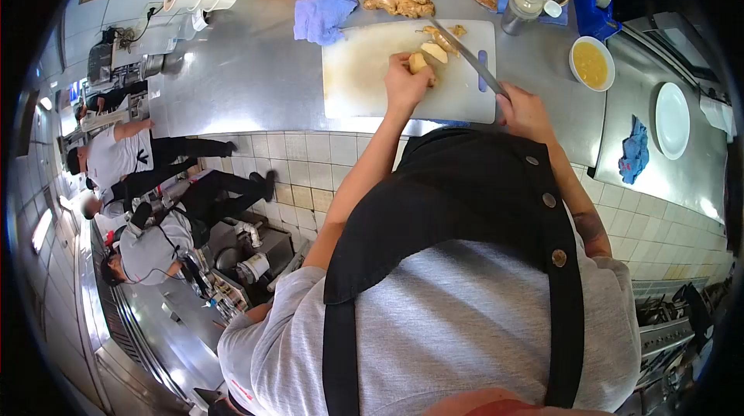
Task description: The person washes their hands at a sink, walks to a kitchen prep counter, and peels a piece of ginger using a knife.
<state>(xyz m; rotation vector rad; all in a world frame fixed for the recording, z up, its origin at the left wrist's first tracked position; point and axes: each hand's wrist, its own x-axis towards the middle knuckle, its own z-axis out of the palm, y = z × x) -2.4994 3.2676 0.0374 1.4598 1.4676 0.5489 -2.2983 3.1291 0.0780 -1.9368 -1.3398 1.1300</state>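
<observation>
My left hand (406, 84) is closed round a piece of peeled ginger (418, 62) above the white cutting board (353, 79). In my right hand (525, 112) is the handle of a knife (473, 61), its blade slanting up and left across the board's right side. A pale cut piece of ginger (435, 51) lies on the board beside the blade. Brown peel or trimmings (449, 31) lie near the knife tip. Behind the board rests a large unpeeled ginger root (398, 2).
A purple cloth (324, 16) lies at the board's upper left corner. A shaker-like container (525, 10), a bowl of yellow liquid (591, 64), a blue cloth (634, 151) and a white oval plate (672, 120) are to the right. Two people (159, 241) work at the left.
</observation>
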